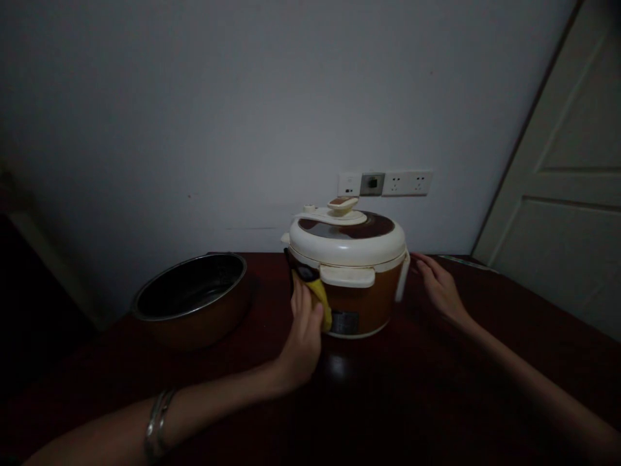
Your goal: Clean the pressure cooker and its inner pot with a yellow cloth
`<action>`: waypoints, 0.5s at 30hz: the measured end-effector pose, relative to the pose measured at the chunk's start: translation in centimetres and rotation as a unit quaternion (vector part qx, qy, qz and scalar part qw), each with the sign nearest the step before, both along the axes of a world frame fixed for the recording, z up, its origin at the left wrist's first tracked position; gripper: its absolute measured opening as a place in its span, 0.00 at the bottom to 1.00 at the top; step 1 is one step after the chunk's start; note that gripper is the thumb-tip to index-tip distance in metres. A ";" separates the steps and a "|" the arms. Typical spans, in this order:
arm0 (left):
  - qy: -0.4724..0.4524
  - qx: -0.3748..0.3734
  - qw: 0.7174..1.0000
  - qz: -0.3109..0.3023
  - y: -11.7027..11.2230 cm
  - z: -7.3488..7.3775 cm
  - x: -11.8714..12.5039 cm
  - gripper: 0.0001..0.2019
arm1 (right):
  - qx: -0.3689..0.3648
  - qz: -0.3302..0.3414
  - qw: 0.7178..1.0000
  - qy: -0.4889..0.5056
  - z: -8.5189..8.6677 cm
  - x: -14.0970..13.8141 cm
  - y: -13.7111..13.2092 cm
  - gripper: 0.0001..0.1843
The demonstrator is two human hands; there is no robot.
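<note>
An orange and cream rice cooker point(361, 294) with its lid shut stands on a dark red-brown table point(369, 401) near the wall. My left hand point(303, 336) presses a yellow cloth point(323, 301) against the cooker's left front side, fingers closed round the cloth. My right hand point(439, 285) lies open by the cooker's right side, fingertips close to its cream side handle point(402, 277). Bangles sit on my left wrist.
A metal inner pot point(191, 298) stands empty on the table to the left of the cooker. Wall sockets point(385, 183) are mounted behind the cooker. A white door point(563, 194) is at the right. The room is dim.
</note>
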State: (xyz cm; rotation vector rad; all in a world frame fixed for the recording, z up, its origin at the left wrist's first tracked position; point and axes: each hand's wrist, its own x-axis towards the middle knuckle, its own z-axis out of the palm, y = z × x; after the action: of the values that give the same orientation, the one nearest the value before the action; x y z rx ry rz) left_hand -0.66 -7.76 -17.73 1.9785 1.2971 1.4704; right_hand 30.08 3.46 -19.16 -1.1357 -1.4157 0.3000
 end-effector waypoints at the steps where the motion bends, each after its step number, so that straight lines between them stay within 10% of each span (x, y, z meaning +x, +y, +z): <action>1: 0.067 0.028 0.997 -0.018 -1.0 -0.4 0.1 0.28 | 0.001 0.001 1.000 0.000 0.1 -0.2 0.0 0.23; 8: 0.448 0.180 0.865 -0.138 -0.9 -1.7 0.2 0.29 | 0.003 0.019 1.000 0.013 0.3 -0.4 -0.3 0.23; 15: 0.474 0.330 0.797 -0.176 2.2 1.5 2.3 0.24 | -0.003 0.042 0.998 0.044 0.0 0.2 -0.7 0.22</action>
State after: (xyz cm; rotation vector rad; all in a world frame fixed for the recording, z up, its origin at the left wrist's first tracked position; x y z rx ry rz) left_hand 1.64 -5.60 -16.27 3.4514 0.5660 0.7413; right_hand 30.27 2.80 -19.16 -1.0564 -1.3870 0.4096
